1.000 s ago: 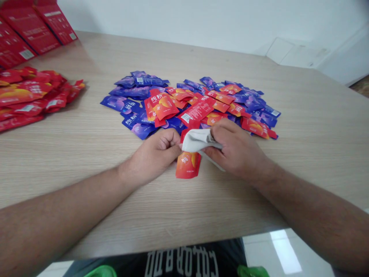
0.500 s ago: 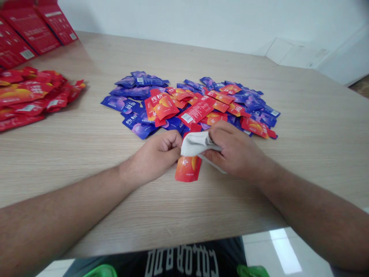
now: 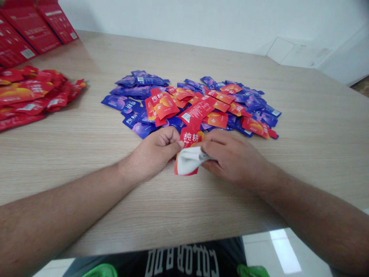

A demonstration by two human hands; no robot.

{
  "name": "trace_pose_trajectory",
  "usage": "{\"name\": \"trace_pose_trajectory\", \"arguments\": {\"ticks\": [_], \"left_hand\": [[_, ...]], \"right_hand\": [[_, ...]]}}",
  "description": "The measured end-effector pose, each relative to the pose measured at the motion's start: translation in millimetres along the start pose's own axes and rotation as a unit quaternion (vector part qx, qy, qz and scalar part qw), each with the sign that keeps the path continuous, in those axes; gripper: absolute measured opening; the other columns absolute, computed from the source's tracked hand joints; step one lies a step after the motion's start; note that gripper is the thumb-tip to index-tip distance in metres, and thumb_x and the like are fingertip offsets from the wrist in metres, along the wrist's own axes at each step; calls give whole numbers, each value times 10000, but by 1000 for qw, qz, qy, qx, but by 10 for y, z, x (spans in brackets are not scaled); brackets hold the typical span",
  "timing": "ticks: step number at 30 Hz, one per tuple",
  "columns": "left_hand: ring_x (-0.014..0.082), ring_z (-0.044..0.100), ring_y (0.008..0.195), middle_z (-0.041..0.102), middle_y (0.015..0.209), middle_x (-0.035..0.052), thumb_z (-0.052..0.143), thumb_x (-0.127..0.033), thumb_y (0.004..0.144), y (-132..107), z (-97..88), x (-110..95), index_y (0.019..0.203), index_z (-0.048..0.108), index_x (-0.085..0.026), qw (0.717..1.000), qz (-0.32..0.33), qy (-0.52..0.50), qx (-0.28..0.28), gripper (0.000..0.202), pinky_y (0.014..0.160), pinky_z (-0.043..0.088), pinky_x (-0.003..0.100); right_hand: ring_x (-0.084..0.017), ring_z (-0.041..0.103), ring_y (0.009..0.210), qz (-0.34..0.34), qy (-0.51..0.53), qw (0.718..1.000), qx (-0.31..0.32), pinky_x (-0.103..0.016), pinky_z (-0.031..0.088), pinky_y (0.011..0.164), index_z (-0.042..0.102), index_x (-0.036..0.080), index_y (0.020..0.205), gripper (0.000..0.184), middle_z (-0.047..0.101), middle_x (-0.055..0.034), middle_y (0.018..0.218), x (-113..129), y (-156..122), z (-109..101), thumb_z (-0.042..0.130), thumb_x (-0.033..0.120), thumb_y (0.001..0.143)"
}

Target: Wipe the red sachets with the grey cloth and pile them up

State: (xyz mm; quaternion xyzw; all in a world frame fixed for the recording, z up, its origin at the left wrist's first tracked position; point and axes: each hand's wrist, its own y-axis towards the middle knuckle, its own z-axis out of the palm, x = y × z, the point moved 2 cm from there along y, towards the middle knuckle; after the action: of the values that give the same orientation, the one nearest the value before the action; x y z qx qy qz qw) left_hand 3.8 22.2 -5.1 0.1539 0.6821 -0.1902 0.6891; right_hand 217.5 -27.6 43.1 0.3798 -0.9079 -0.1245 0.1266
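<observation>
Head view, one person at a wooden table (image 3: 86, 173), both bare forearms reaching in from the near edge. Item 1: left hand (image 3: 157, 152), fingers curled, thumb and forefinger pinched on the left edge of a red sachet (image 3: 192, 137). Item 2: the red sachet, printed face up with white characters showing, lying on the table between the two hands, just in front of the mixed pile; its lower part is covered. Item 3: white cloth (image 3: 188, 161), folded, pressed on the lower part of the sachet. Item 4: right hand (image 3: 230, 156), closed around the cloth, fingertips on its right end; the two hands sit close together with only the sachet and cloth between them. Item 5: mixed pile of blue and red sachets (image 3: 198, 102), loose and overlapping, mid-table, just beyond the hands. Item 6: heap of red sachets (image 3: 31, 94), far left, well apart from the mixed pile. Item 7: red boxes (image 3: 29, 30), top left corner, behind that heap. Item 8: black garment with white lettering (image 3: 178, 261), at the bottom edge below the table.
</observation>
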Motion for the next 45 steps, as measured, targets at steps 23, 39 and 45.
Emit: {"name": "trace_pose_trajectory", "arguments": {"ticks": [23, 39, 45], "left_hand": [[108, 501, 553, 590, 672, -21, 751, -347, 894, -25, 4, -21, 817, 571, -202, 999, -19, -28, -12, 243, 508, 364, 232], [107, 495, 555, 576, 660, -25, 759, -332, 871, -21, 13, -20, 807, 556, -203, 1000, -20, 2, -2, 249, 510, 360, 229], [112, 515, 571, 593, 689, -17, 713, -329, 908, -23, 6, -22, 822, 566, -202, 1000, -9, -11, -8, 213, 519, 364, 234]], "right_hand": [[-248, 624, 955, -9, 5, 1000, 20, -370, 497, 825, 658, 199, 1007, 68, 684, -90, 1042, 15, 9, 7, 646, 266, 1002], [-252, 612, 906, 101, -21, 994, -43, -361, 471, 759, 614, 197, 977, 204, 665, -98, 1010, -121, 9, -4, 665, 391, 1009], [-243, 626, 959, -27, 15, 999, 36, -358, 483, 818, 646, 210, 998, 36, 688, -81, 1053, 35, -1, 26, 648, 246, 992]]}}
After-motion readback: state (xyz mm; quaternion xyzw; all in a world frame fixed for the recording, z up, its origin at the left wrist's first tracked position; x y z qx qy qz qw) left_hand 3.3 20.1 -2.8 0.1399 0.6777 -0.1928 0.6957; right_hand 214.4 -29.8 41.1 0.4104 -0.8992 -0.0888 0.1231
